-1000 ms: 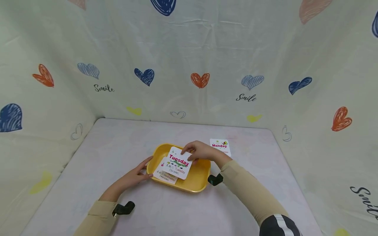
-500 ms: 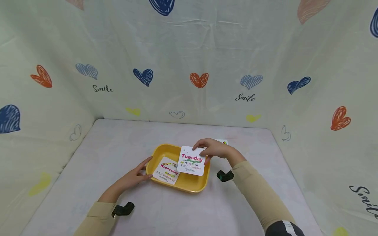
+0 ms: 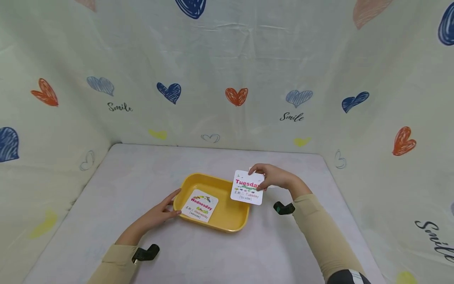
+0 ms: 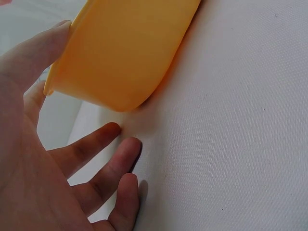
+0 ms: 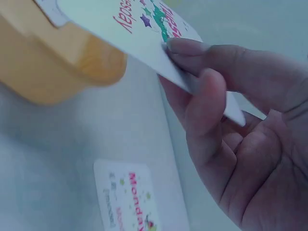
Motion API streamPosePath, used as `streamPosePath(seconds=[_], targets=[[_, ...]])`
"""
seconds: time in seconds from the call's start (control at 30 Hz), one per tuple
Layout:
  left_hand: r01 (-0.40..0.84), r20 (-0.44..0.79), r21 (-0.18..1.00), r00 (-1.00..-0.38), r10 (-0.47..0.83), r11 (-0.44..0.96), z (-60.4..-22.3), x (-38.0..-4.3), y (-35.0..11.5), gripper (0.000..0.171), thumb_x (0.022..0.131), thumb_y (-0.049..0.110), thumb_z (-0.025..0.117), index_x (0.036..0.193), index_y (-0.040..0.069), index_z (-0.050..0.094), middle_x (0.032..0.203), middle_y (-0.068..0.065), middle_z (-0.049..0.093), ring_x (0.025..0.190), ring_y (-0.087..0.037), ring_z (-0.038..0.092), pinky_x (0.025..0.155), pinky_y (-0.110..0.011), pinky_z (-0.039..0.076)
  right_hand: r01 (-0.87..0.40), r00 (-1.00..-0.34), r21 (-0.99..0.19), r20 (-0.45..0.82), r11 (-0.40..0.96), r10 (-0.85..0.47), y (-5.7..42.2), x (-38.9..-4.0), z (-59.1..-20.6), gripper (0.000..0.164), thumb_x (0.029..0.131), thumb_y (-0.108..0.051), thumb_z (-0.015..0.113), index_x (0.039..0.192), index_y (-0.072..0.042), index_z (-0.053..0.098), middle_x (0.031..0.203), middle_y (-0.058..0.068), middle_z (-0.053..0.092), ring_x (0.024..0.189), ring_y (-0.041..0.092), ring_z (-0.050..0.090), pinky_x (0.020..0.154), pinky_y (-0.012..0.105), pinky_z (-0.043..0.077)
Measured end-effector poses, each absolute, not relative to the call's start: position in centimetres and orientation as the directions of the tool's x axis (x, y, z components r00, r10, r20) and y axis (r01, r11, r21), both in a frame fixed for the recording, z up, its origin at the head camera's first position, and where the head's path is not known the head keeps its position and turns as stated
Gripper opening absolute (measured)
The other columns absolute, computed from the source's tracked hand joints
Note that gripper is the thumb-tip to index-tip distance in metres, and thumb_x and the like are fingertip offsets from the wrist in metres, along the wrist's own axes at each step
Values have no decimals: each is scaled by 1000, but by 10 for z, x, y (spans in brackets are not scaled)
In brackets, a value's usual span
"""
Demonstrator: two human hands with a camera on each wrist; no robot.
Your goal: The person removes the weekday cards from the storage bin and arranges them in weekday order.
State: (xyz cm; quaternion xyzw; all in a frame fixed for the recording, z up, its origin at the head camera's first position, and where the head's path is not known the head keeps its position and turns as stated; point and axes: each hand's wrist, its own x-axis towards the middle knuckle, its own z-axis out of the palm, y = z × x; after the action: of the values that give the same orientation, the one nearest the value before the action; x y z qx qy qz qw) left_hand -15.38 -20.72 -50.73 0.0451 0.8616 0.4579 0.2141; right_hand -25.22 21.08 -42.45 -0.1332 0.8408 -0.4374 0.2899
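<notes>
My right hand (image 3: 274,177) pinches a white square card (image 3: 247,191) reading "Tuesday" between thumb and fingers, raised over the right end of a yellow tray (image 3: 227,221). In the right wrist view this Tuesday card (image 5: 110,31) is tilted, seen partly edge-on. Inside the tray, toward its left end, a "Wednesday" card (image 3: 200,206) lies face up. My left hand (image 3: 161,213) is at the tray's left end, thumb and index finger touching the rim; its other fingers (image 4: 127,151) hang loosely beside the tray wall, close over the table.
A "Monday" card (image 5: 132,192) lies on the white table (image 3: 198,256) behind the tray's right end, mostly hidden by the right hand in the head view. A pale curtain (image 3: 198,55) printed with hearts surrounds the table at the back and sides.
The right hand has carried the Tuesday card rightward from above the Wednesday card to the tray's right end. The Wednesday card is now uncovered. The left hand stays at the tray.
</notes>
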Motion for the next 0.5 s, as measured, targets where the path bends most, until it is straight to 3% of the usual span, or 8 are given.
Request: streamPosePath(seconds=[0.27, 0.5], targets=[[-129, -341, 796, -903, 261, 592, -507, -154, -206, 81, 89, 35, 71, 155, 25, 25, 137, -24, 43, 85, -22, 52, 74, -35, 44, 52, -852, -835, -323, 549, -412, 247, -256, -439, 54, 77, -5, 81, 126, -14, 61, 116, 13, 59, 88, 28, 58, 69, 41, 50], [-122, -334, 799, -904, 266, 589, -505, -153, -204, 81, 90, 33, 71, 155, 23, 25, 136, -25, 43, 83, -23, 52, 73, -35, 43, 110, -892, -866, -303, 488, -336, 278, -257, -448, 63, 80, 0, 76, 138, -9, 54, 114, 13, 64, 85, 26, 59, 69, 37, 49]])
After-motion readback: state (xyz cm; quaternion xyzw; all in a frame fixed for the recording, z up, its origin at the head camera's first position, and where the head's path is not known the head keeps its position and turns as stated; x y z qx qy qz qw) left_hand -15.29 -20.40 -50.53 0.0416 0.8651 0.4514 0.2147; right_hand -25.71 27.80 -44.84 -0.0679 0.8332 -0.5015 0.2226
